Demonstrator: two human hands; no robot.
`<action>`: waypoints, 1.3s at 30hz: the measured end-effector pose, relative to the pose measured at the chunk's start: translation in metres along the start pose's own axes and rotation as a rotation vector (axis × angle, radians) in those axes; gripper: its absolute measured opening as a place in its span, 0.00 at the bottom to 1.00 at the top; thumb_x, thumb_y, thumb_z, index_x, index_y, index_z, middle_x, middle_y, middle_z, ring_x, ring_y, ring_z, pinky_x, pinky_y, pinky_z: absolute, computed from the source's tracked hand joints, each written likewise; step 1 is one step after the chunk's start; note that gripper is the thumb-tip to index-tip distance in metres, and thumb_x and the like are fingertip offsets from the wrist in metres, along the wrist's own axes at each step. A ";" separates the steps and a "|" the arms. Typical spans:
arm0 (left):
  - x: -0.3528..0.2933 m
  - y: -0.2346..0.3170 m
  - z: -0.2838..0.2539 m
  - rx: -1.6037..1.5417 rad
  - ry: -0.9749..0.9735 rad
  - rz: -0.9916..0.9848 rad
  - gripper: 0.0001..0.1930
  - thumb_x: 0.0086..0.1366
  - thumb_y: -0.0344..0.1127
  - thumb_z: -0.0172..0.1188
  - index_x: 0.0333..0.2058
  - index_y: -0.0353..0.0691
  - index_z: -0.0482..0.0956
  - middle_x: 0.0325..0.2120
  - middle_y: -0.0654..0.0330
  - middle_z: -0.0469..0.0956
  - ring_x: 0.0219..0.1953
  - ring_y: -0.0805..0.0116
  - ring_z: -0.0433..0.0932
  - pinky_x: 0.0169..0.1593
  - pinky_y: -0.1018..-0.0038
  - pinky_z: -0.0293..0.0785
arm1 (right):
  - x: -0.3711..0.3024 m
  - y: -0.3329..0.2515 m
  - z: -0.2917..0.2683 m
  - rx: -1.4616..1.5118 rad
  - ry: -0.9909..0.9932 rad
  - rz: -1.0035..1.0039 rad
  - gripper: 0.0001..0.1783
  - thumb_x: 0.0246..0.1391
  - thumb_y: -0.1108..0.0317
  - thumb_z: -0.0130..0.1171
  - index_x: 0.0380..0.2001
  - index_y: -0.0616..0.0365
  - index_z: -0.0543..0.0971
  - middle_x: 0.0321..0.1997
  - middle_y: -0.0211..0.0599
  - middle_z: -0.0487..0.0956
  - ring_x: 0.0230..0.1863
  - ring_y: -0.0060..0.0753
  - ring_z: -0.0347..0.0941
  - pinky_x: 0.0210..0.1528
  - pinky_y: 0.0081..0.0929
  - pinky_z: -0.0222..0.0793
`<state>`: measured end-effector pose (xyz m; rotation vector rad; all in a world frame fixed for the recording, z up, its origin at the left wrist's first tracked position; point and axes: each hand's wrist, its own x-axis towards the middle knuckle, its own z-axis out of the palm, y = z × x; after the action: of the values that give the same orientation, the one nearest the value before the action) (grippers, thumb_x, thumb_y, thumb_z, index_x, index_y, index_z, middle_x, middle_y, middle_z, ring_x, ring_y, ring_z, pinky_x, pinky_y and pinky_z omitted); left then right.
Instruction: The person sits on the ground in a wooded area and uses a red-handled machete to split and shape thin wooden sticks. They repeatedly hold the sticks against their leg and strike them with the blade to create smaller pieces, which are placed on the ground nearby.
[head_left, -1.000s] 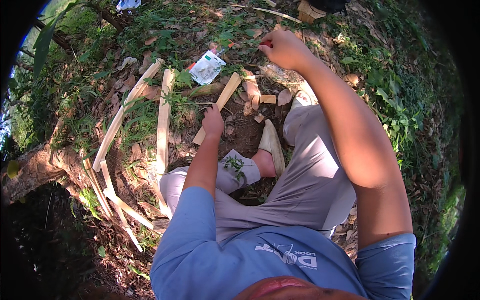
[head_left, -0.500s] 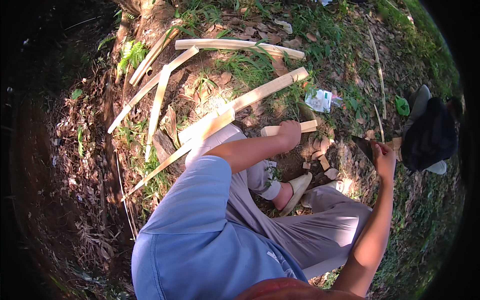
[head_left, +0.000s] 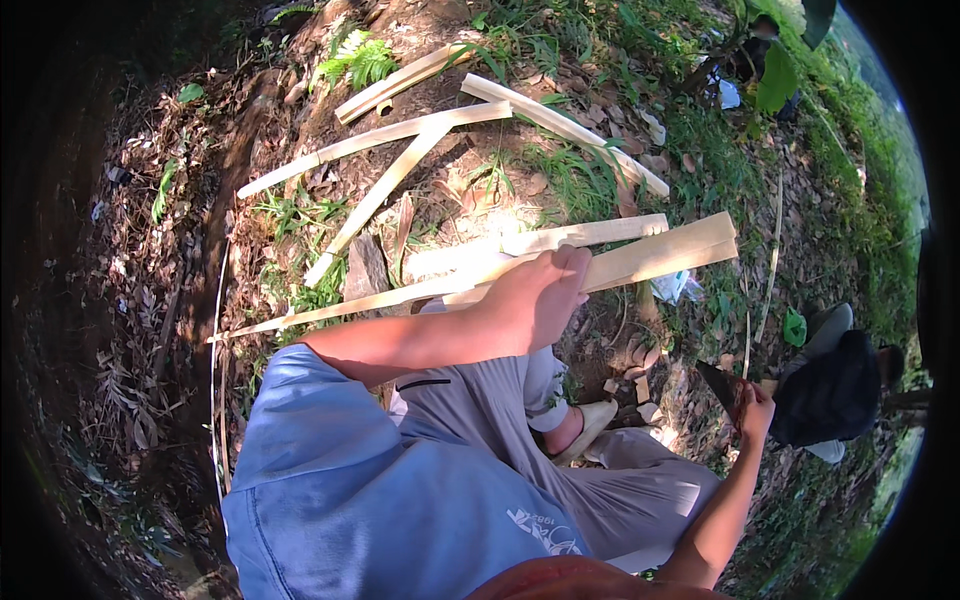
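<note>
My left hand [head_left: 545, 300] is closed round a pale split bamboo piece [head_left: 670, 252], which seems to be two flat strips lying together. It is held up above my knee, its broad end pointing to the right. In my right hand [head_left: 757, 410], farther right, is a knife [head_left: 718, 386] with a broad dark blade, its handle mostly hidden by my fingers. The blade is apart from the bamboo. Behind the held piece, a long strip [head_left: 590, 234] rests by my leg, and a thinner strip [head_left: 350, 308] runs out to the left.
More bamboo strips [head_left: 375, 200] lie on the leafy ground ahead, near a fern [head_left: 358, 60]. Small offcuts [head_left: 641, 388] are scattered by my shoe [head_left: 590, 428]. At the right sits a dark cloth bundle [head_left: 830, 390] beside a green scrap [head_left: 795, 327]. A white packet [head_left: 670, 287] is partly hidden.
My left hand has lifted the bamboo piece off the low spot near the ground, up and toward me. My right hand still holds the knife out to the right. The view has shifted.
</note>
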<state>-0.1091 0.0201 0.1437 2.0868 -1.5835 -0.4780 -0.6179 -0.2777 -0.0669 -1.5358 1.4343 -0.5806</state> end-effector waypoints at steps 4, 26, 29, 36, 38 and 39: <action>-0.001 -0.046 -0.064 0.064 0.279 0.108 0.20 0.73 0.37 0.60 0.57 0.32 0.67 0.43 0.40 0.78 0.46 0.35 0.80 0.48 0.49 0.77 | -0.008 -0.024 0.009 0.007 -0.068 0.076 0.15 0.71 0.69 0.57 0.50 0.69 0.86 0.25 0.23 0.77 0.21 0.14 0.66 0.24 0.20 0.59; 0.167 -0.505 -0.222 0.743 0.420 -0.305 0.16 0.75 0.42 0.59 0.54 0.39 0.75 0.49 0.41 0.81 0.56 0.42 0.79 0.56 0.48 0.75 | 0.002 -0.029 0.027 -0.099 -0.030 0.297 0.16 0.73 0.65 0.57 0.52 0.66 0.85 0.19 0.23 0.76 0.12 0.13 0.61 0.14 0.19 0.52; 0.180 -0.528 -0.220 0.705 0.451 -0.301 0.20 0.75 0.46 0.58 0.56 0.39 0.74 0.53 0.43 0.79 0.60 0.42 0.75 0.61 0.49 0.73 | 0.003 -0.035 0.031 -0.108 -0.009 0.388 0.17 0.74 0.63 0.56 0.55 0.65 0.84 0.13 0.17 0.67 0.08 0.13 0.55 0.10 0.21 0.47; 0.210 -0.467 -0.227 0.738 0.381 -0.472 0.16 0.71 0.39 0.57 0.52 0.39 0.78 0.51 0.39 0.81 0.55 0.41 0.79 0.60 0.51 0.74 | -0.003 -0.015 0.021 -0.164 -0.008 0.453 0.14 0.74 0.61 0.56 0.52 0.56 0.84 0.13 0.13 0.61 0.08 0.12 0.53 0.10 0.20 0.47; 0.218 -0.489 -0.227 0.734 0.393 -0.395 0.14 0.66 0.35 0.61 0.48 0.37 0.80 0.48 0.39 0.81 0.53 0.40 0.79 0.58 0.52 0.74 | -0.003 -0.011 0.020 -0.160 -0.009 0.445 0.15 0.74 0.62 0.56 0.54 0.57 0.83 0.13 0.13 0.62 0.09 0.12 0.53 0.10 0.20 0.47; 0.223 -0.521 -0.230 0.703 0.356 -0.378 0.18 0.68 0.39 0.62 0.54 0.38 0.77 0.52 0.40 0.80 0.56 0.41 0.78 0.60 0.52 0.74 | 0.001 -0.009 0.018 -0.138 -0.009 0.453 0.15 0.74 0.62 0.56 0.54 0.58 0.83 0.13 0.13 0.63 0.09 0.11 0.53 0.10 0.20 0.47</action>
<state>0.4906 -0.0436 0.0431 2.8058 -1.2470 0.3914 -0.5982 -0.2747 -0.0679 -1.2515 1.7731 -0.2044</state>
